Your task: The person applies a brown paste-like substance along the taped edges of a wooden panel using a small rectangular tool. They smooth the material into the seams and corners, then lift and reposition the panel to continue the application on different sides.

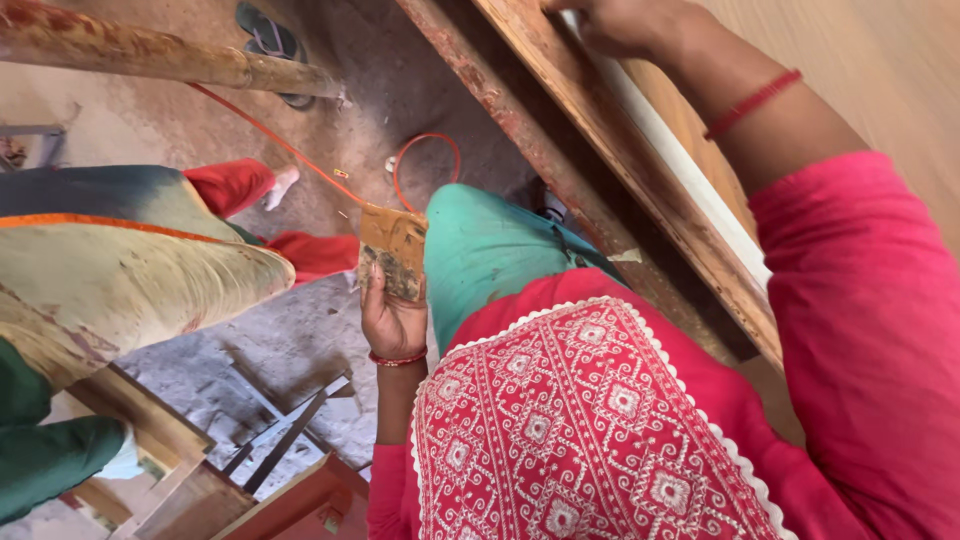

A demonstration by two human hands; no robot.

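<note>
With the left hand (pixel 392 318) clamped on a worn sanding pad (pixel 393 252) and the right hand (pixel 625 22) gripping the wooden board edge (pixel 640 165), the sanding step appears paused; the next move likely requires bringing the pad to the board.

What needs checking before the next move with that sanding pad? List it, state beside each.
1. Left hand has a firm hold on the worn brown sanding pad: ok, fingers wrapped behind it.
2. Right hand steadies the wooden board: ok, it rests on the board's upper edge.
3. Pad surface fit for use: cannot tell, it looks dirty and worn.
4. Orange cable clear of the feet: cannot tell, it loops across the floor close by.
5. Other person clear of the board: ok, off to the side.
</note>
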